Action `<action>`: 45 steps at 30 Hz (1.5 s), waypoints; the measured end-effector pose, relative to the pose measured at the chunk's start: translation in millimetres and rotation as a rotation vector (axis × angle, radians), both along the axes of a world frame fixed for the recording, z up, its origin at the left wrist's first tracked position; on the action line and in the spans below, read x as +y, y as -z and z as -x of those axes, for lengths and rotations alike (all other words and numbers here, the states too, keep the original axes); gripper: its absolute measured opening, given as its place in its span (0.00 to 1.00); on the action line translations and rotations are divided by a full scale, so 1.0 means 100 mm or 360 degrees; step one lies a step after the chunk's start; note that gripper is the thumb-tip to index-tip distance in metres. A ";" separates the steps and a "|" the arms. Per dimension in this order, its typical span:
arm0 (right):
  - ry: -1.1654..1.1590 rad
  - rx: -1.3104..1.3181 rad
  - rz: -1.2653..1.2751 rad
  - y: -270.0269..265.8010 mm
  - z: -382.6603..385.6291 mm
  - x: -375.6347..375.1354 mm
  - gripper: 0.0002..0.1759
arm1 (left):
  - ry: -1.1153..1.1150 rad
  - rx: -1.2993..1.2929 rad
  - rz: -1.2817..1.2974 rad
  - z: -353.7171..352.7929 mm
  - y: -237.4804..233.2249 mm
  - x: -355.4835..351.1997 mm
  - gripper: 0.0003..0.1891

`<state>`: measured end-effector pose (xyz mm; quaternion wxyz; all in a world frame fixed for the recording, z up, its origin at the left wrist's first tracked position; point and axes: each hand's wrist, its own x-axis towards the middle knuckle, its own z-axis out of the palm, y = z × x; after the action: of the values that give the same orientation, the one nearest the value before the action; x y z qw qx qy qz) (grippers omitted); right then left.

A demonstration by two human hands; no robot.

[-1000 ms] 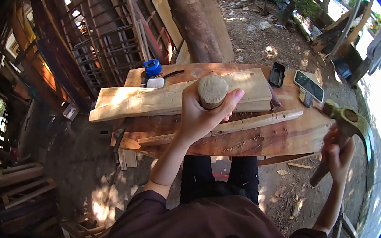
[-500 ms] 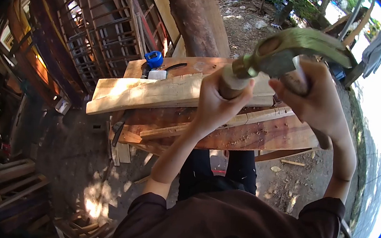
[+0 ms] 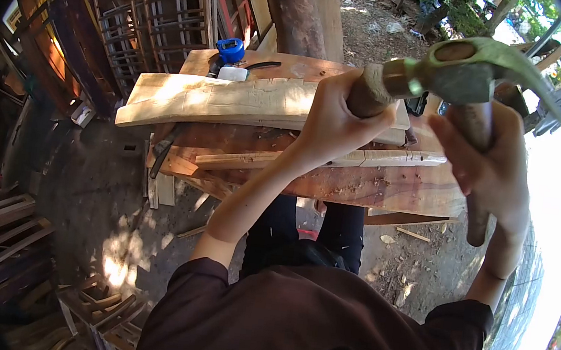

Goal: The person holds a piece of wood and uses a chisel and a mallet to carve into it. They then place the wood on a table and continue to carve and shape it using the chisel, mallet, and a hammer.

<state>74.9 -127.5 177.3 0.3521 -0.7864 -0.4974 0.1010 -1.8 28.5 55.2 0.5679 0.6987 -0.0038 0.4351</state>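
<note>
My left hand is closed round a wooden tool handle with a pale ring near its top end; its lower part is hidden by the hand and forearm. My right hand grips a claw hammer by its wooden shaft, the butt poking out below the fist. The hammer's face is right at the handle's top end, while its claw points to the right. Under my left hand lies a thick pale wooden beam with marks across its surface. Nearer me, a narrow wooden strip rests on the workbench.
A blue tape measure, a white block and a dark curved object are behind the beam. A black-handled tool juts past the bench's left edge. Wooden frames crowd the lower left floor; a trunk stands behind.
The hammer and right hand have shifted right, and more of the hammer's shaft shows. My left hand moved slightly up and right in view. The bench sits higher and farther left.
</note>
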 end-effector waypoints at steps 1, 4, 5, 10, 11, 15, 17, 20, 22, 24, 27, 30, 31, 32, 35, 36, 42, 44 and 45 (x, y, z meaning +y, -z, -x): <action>0.0021 0.0172 -0.0113 -0.03 0.01 -0.01 0.08 | 0.0004 0.0005 0.0000 0.01 -0.02 0.01 0.06; 0.0311 -0.0044 -0.0428 -0.18 -0.01 -0.07 0.09 | -0.0038 -0.0065 -0.0081 -0.03 0.02 0.01 0.07; 0.0424 -0.0167 -0.0593 -0.23 0.04 -0.08 0.09 | -0.0062 -0.0092 -0.0143 -0.04 0.03 0.00 0.07; 0.0293 -0.0321 -0.0787 -0.19 -0.02 0.05 0.10 | -0.0067 -0.0118 -0.0088 -0.06 0.03 0.00 0.06; 0.0533 -0.0013 -0.0364 -0.18 0.08 0.08 0.10 | -0.0063 -0.0104 -0.0096 -0.06 0.03 0.00 0.06; -0.0360 -0.0376 -0.0274 0.08 -0.09 0.12 0.11 | -0.0056 -0.0156 -0.0063 -0.09 0.06 0.00 0.07; -0.0334 -0.0361 -0.0261 0.01 -0.11 0.09 0.11 | -0.0063 -0.0131 -0.0072 -0.06 0.06 0.00 0.07; -0.0037 -0.0258 -0.0355 -0.11 -0.04 0.03 0.10 | -0.0067 -0.0127 -0.0092 -0.04 0.04 0.01 0.07; 0.0249 -0.0122 -0.0532 -0.16 0.01 -0.03 0.07 | -0.0066 -0.0146 -0.0099 -0.04 0.03 0.02 0.07; 0.0289 -0.0119 -0.0719 -0.15 0.05 -0.01 0.06 | -0.0050 -0.0155 -0.0110 -0.05 0.03 0.03 0.07; 0.0262 0.0086 -0.0402 -0.01 0.04 0.03 0.06 | -0.0067 -0.0139 -0.0091 -0.04 0.01 -0.04 0.06; -0.0285 -0.0349 -0.0319 0.22 -0.16 0.05 0.09 | -0.0035 -0.0051 0.0016 -0.05 0.01 -0.05 0.06; -0.0306 -0.0241 -0.0342 0.25 -0.20 0.04 0.11 | 0.0010 -0.0042 -0.0010 -0.03 0.00 -0.05 0.06; -0.0263 -0.0235 -0.0356 0.23 -0.22 0.00 0.11 | -0.0025 -0.0012 0.0071 0.01 0.00 -0.06 0.05; -0.0156 -0.0454 -0.0278 0.22 -0.30 -0.10 0.11 | -0.0088 0.0007 0.0137 0.11 0.00 -0.09 0.05; -0.0117 -0.0464 -0.0383 0.29 -0.36 -0.14 0.12 | -0.0085 0.0003 0.0169 0.15 0.01 -0.09 0.05; 0.0285 -0.0575 -0.0454 0.92 -0.82 -0.54 0.16 | -0.0156 -0.0056 0.0104 0.36 0.18 -0.12 0.10; 0.0720 -0.0372 0.0122 1.11 -0.98 -0.76 0.13 | -0.0096 -0.0087 0.0116 0.44 0.20 -0.13 0.10; 0.0725 -0.0366 0.0123 1.31 -1.12 -0.90 0.13 | -0.0047 -0.0116 0.0129 0.47 0.22 -0.13 0.10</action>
<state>186.5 -217.5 46.3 0.2767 -0.8973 -0.3400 -0.0522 -49.1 15.1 33.2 0.5888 0.6587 0.0035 0.4685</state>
